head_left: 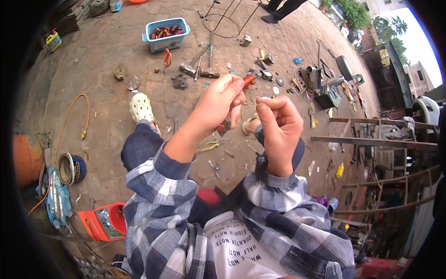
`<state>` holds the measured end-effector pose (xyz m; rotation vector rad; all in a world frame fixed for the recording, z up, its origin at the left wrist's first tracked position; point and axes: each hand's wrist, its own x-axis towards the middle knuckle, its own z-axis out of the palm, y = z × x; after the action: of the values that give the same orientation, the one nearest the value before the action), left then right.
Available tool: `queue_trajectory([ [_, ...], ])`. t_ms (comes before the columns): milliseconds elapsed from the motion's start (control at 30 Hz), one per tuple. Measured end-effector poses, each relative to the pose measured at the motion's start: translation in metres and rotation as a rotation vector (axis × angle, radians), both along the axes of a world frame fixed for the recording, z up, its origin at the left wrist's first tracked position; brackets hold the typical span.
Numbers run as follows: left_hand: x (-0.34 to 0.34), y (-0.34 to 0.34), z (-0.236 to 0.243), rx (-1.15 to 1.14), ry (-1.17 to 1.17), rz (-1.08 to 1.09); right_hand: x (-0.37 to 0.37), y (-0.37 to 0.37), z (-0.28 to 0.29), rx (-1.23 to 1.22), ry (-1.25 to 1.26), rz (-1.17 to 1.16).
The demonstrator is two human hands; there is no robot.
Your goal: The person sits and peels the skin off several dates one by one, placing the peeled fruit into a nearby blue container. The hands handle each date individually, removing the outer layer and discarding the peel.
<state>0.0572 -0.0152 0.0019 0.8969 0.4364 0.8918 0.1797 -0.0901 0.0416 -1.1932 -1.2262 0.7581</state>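
Observation:
My left hand is closed around a red part with a ridged, coil-like end. That end sticks out past the thumb. Below the same hand a dark red piece shows; whether it belongs to the same part I cannot tell. My right hand is just to the right, apart from the left, with thumb and forefinger pinched together. Anything between those fingertips is too small to make out. On the ground under my hands lie yellow-green handled pliers.
A blue basin of reddish-brown pieces stands ahead. Nearby lie hammers and orange-handled scissors. Scrap parts and metal frames crowd the right. At left are a tin can and a red container. Another person's legs show far ahead.

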Motion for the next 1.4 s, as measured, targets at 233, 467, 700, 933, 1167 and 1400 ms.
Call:
queue_trajectory([
  [233,-0.007,0.001,0.002,0.029,-0.151,-0.294,0.044,0.013,-0.035,-0.221,0.628,0.272],
  [467,0.003,-0.003,-0.008,0.495,0.358,-0.119,0.044,0.033,-0.002,-0.221,0.123,0.202],
  [700,-0.001,0.0,-0.002,0.153,0.069,-0.022,0.017,0.016,-0.026,0.02,0.019,0.002],
  [933,-0.007,-0.003,0.003,0.021,-0.172,-0.289,0.024,0.02,-0.037,-0.12,0.732,0.313],
  [1167,-0.02,0.0,0.012,0.332,0.158,-0.345,0.056,0.032,-0.015,-0.407,0.549,0.625],
  [1400,0.003,0.009,-0.029,0.842,0.421,0.32,0.032,0.028,-0.015,-0.046,-0.36,-0.02],
])
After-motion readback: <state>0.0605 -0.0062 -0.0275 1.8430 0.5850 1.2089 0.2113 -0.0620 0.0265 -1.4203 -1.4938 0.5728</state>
